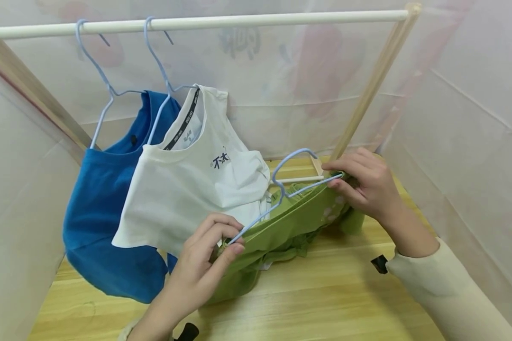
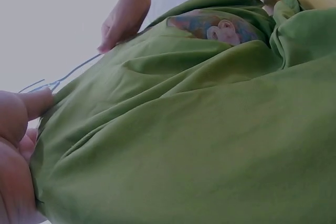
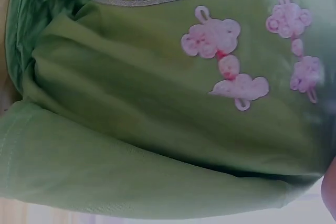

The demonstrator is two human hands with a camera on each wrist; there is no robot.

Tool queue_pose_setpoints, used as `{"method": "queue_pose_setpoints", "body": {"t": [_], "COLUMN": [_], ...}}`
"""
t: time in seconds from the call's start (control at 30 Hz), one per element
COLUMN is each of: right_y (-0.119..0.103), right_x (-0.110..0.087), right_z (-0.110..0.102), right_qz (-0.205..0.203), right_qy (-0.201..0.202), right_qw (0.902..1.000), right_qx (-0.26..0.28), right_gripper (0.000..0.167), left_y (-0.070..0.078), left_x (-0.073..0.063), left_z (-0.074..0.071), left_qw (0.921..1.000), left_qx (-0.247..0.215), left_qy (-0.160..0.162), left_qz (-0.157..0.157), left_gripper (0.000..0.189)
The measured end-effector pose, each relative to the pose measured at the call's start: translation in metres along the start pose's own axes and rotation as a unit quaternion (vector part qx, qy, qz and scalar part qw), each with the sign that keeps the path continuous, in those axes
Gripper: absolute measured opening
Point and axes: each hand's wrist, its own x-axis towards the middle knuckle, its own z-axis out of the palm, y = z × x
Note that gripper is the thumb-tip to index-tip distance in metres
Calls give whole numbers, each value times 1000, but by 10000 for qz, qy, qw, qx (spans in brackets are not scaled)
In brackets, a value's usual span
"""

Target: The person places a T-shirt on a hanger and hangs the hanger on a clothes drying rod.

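Note:
A green top (image 1: pixel 281 234) is stretched along a light blue hanger (image 1: pixel 256 221) low in front of the rack. My left hand (image 1: pixel 202 258) pinches the cloth and the near end of the hanger between thumb and fingers. At the far end, my right hand (image 1: pixel 367 182) grips the other corner of the top with the hanger tip. The hanger's hook points up between the hands, off the rail. In the right wrist view, pink flower-shaped trims (image 3: pixel 212 38) show on the green cloth. Its lower folds hang close over the wooden tabletop (image 1: pixel 315 293).
A white rail (image 1: pixel 277 20) on wooden posts (image 1: pixel 371 90) crosses the back. From its left part hang a blue garment (image 1: pixel 106 189) and a white top (image 1: pixel 179 175) on light blue hangers. The white top overlaps the blue one and sits close beside the green top. Pale sheets surround the table.

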Motion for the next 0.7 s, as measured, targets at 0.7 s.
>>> {"method": "queue_pose_setpoints", "body": {"t": [0.7], "right_y": [-14], "right_x": [15], "right_z": [2], "right_qz": [1], "right_qy": [632], "right_qw": [9964], "right_qx": [566], "right_gripper": [47], "left_y": [0], "left_x": [-5], "left_z": [-6], "left_qw": [9978], "left_qx": [584], "left_qy": [134], "left_qz": [-295], "left_gripper": [29]}}
